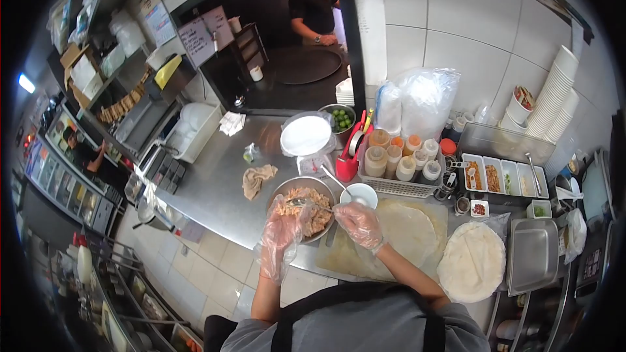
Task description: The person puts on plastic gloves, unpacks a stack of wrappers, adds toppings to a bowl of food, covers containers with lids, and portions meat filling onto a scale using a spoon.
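My right hand (360,225), in a clear plastic glove, is closed around the handle of a metal spoon (323,208). The spoon's head reaches over a chopped pinkish filling (319,220) in a metal bowl (278,190). Also gloved, my left hand (285,223) is at the bowl's left side, loosely cupped with its fingers apart beside the spoon's head. Glare on the glove obscures its palm. Just behind my right hand is a white bowl (366,193) with a spoon handle leaning out. A thin dough sheet (411,229) lies flat to the right.
A round stack of pale dough (473,264) sits beside a metal tray (533,257). Behind are squeeze bottles in a basket (398,186), topping containers (502,176) and a scale (312,167). A crumpled cloth (258,180) lies left. One person (316,10) stands beyond the window, another (91,156) far left.
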`<state>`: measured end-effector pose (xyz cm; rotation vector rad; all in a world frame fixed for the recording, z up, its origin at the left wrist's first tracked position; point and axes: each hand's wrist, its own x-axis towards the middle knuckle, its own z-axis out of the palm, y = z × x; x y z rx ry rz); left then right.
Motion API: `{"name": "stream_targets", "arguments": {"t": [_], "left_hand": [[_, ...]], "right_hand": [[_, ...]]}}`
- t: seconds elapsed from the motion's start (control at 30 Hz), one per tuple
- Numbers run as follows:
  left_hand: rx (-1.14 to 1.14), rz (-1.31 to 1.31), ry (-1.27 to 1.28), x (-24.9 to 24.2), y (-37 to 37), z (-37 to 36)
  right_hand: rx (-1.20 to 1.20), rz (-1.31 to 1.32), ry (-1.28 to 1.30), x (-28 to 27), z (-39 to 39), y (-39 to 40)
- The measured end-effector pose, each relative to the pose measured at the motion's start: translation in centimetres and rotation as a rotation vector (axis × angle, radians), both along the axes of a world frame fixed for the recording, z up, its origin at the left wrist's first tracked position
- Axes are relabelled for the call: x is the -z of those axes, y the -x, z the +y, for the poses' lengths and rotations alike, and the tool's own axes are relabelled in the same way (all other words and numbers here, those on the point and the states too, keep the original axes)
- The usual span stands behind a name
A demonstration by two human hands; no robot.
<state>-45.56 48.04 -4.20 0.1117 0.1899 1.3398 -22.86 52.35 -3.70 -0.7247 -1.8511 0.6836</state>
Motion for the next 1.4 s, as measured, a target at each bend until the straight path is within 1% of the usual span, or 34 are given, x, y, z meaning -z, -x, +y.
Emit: {"name": "stream_targets", "arguments": {"t": [0.03, 0.1, 0.17, 0.2, 0.3, 0.33, 0.4, 0.47, 0.5, 0.53, 0.57, 0.6, 0.67, 0.7, 0.77, 0.83, 0.87, 1.0, 1.1, 1.2, 1.3, 1.4], "left_hand": [[0.057, -0.052, -0.022, -0.3, 0.3, 0.2], [0.089, 0.031, -0.021, -1.5, 0.9, 0.9], [0.119, 0.115, -0.017, -2.9, 1.5, 1.6], [0.16, 0.128, -0.073, -3.1, 1.8, 2.3], [0.251, 0.33, -0.032, -4.1, 3.3, 4.1], [0.222, 0.501, 0.026, -4.5, 3.7, 4.9], [0.283, 0.532, -0.074, -6.0, 4.2, 7.1], [0.302, 0.657, -0.273, -7.7, 6.3, 12.0], [-0.005, 0.807, -0.095, -9.3, 4.9, 13.1], [0.016, 0.817, -0.165, -8.5, 6.4, 15.7], [-0.063, 0.981, -0.214, -9.7, 5.2, 16.7], [-0.145, 1.09, -0.409, -9.0, 5.4, 18.0], [-0.162, 1.752, -0.353, -10.1, 4.3, 20.0], [-0.186, 1.94, -0.393, -9.7, 4.1, 21.4], [-0.234, 2.317, -0.48, -6.2, 4.4, 25.5], [-0.333, 2.552, -0.698, -1.5, 5.8, 29.2], [-0.389, 2.663, -0.812, -0.4, 6.1, 30.2], [-0.344, 2.808, -0.723, 0.0, 4.6, 29.1], [-0.111, 2.841, -0.62, -1.3, 3.9, 28.8], [-0.351, 2.746, -0.626, -2.5, 3.2, 26.7], [-0.272, 2.705, -0.52, -5.3, 1.5, 24.6], [-0.412, 2.618, -0.527, -8.7, -0.3, 21.6]], "right_hand": [[-0.018, 0.065, 0.068, 0.6, -0.1, 0.3], [-0.059, 0.197, 0.204, 1.7, 0.0, 1.1], [-0.197, 0.255, 0.529, 1.6, 0.1, 0.9], [-0.272, 0.283, 0.692, 1.2, 0.1, 0.9], [-0.464, 0.526, 0.924, -0.4, 0.5, 0.4], [-0.468, 0.572, 0.968, -0.8, 0.5, 0.4], [-0.476, 0.66, 1.052, -1.5, 0.5, 0.5], [-0.488, 0.721, 1.04, -0.6, 0.4, 0.5], [-0.497, 0.749, 1.038, 0.1, 0.3, 0.6], [-0.496, 0.72, 1.06, 0.9, 0.2, 0.8], [-0.494, 0.688, 1.083, 1.8, 0.0, 1.0], [-0.493, 0.656, 1.106, 2.7, -0.2, 1.1], [-0.514, 0.655, 1.097, 4.6, -0.6, 1.7], [-0.525, 0.656, 1.093, 5.2, -1.0, 2.0], [-0.451, 0.557, 1.083, 5.1, -1.7, 2.2], [-0.416, 0.473, 1.074, 5.5, -2.0, 2.2], [-0.415, 0.457, 1.079, 5.5, -2.2, 2.1], [-0.429, 0.437, 1.065, 6.1, -2.2, 1.9], [-0.416, 0.42, 1.049, 6.7, -2.0, 1.8], [-0.394, 0.363, 1.054, 6.5, -1.9, 1.7], [-0.386, 0.307, 1.031, 6.9, -1.8, 1.8], [-0.384, 0.253, 0.989, 6.9, -1.8, 1.7]]}}
